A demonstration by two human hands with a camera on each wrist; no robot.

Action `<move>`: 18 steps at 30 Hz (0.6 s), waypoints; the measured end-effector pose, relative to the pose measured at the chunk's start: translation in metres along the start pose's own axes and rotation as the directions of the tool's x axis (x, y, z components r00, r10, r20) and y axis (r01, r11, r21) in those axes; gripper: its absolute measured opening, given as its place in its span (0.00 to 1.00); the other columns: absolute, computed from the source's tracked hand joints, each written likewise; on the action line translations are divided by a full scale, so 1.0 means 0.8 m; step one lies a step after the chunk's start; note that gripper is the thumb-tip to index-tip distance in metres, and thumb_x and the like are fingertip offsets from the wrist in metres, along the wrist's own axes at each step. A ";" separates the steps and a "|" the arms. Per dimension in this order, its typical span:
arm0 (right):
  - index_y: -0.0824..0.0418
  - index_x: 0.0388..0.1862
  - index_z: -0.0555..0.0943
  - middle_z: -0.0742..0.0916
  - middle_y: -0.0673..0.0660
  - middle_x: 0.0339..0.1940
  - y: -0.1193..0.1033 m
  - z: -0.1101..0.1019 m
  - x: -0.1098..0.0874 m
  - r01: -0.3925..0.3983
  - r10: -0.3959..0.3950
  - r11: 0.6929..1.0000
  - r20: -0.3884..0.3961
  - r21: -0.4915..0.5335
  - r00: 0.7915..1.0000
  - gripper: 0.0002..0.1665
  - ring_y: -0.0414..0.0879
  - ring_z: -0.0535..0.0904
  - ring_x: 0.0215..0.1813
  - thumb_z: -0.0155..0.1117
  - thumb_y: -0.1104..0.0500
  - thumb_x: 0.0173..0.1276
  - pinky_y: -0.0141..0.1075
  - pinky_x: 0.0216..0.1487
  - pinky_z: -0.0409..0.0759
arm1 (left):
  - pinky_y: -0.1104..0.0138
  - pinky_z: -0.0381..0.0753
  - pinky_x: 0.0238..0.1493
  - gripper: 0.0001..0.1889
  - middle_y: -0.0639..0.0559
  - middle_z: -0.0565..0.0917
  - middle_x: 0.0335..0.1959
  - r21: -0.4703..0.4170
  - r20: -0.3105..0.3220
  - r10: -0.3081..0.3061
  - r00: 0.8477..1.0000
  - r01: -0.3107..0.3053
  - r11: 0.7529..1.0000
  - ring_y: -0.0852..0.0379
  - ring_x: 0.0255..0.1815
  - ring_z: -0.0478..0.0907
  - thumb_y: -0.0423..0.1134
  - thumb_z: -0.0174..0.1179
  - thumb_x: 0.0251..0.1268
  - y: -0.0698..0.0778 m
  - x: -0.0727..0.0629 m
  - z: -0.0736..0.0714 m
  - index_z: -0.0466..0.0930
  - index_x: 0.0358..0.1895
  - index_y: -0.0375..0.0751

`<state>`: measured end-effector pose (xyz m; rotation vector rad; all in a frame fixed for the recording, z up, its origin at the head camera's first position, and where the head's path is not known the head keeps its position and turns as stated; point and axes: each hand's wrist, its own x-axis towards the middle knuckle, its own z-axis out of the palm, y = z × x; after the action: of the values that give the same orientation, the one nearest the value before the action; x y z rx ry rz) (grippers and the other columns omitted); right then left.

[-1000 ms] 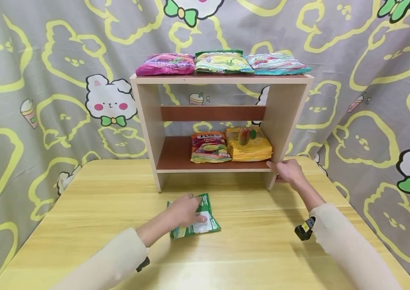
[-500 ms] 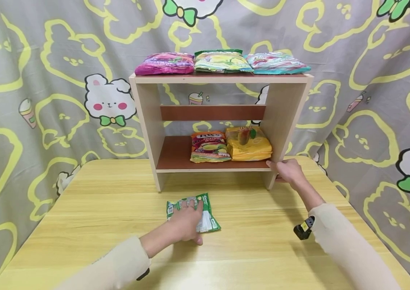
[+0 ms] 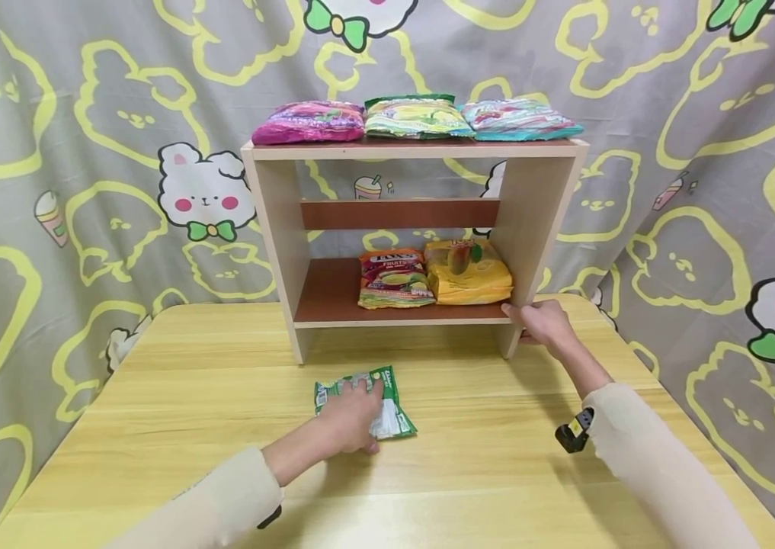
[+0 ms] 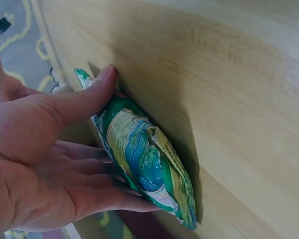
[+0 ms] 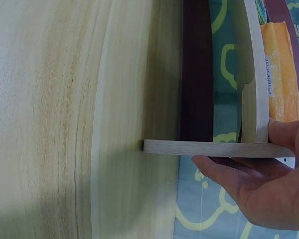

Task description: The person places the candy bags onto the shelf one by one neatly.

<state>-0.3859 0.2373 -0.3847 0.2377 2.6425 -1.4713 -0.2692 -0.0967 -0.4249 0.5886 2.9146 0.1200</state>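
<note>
My left hand [image 3: 349, 418] lies over a green candy bag [image 3: 387, 412] on the table in front of the shelf, fingers spread across its top. In the left wrist view the bag [image 4: 139, 149] sits between the thumb, at its near side, and the fingers, which pass behind it. My right hand [image 3: 543, 322] grips the wooden shelf [image 3: 401, 322] at its lower right. In the right wrist view the thumb is by the lower board's front edge, and the fingers of the right hand [image 5: 269, 189] reach along the outside of the side panel [image 5: 214, 148].
On the lower board stand a red-and-orange Fox's Fruits bag [image 3: 396, 280] and a yellow bag with a mango picture [image 3: 467, 273]. Pink [image 3: 310, 123], green-and-yellow [image 3: 417, 118] and teal bags [image 3: 520, 122] lie on top. A patterned curtain [image 3: 113, 274] hangs behind the table [image 3: 456, 473].
My left hand has gone from curled fingers on the green candy bag to fingers spread over it. Its thumb moved off the near edge, then back toward it. My right hand stays put.
</note>
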 end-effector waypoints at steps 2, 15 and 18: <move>0.76 0.70 0.69 0.75 0.74 0.70 0.000 0.000 -0.001 0.004 -0.004 1.000 -0.005 -0.004 1.000 0.44 0.64 0.76 0.68 0.58 0.40 0.73 0.49 0.60 0.83 | 0.42 0.83 0.55 0.53 0.29 0.74 0.67 -0.019 -0.006 0.012 1.000 -0.012 1.000 0.29 0.66 0.73 0.48 0.83 0.44 -0.002 0.001 -0.001 0.65 0.73 0.30; 0.76 0.69 0.69 0.75 0.74 0.69 0.002 -0.001 -0.001 0.012 -0.012 1.000 0.001 -0.025 1.000 0.44 0.65 0.77 0.67 0.58 0.39 0.73 0.41 0.51 0.88 | 0.63 0.85 0.35 0.29 0.43 0.86 0.42 -0.120 -0.094 0.066 0.993 -0.077 0.990 0.53 0.38 0.83 0.43 0.79 0.52 -0.009 0.006 -0.016 0.80 0.53 0.29; 0.76 0.70 0.68 0.75 0.74 0.70 0.000 -0.002 0.000 0.012 -0.012 1.000 0.004 -0.022 1.000 0.45 0.65 0.77 0.67 0.58 0.39 0.73 0.44 0.55 0.86 | 0.69 0.76 0.23 0.17 0.51 0.82 0.27 -0.092 -0.145 0.089 0.985 -0.103 0.990 0.60 0.25 0.73 0.43 0.79 0.52 -0.008 0.006 -0.023 0.83 0.37 0.36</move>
<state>-0.3856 0.2390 -0.3839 0.2165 2.6601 -1.4440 -0.2795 -0.1017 -0.4081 0.7324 2.9931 0.3300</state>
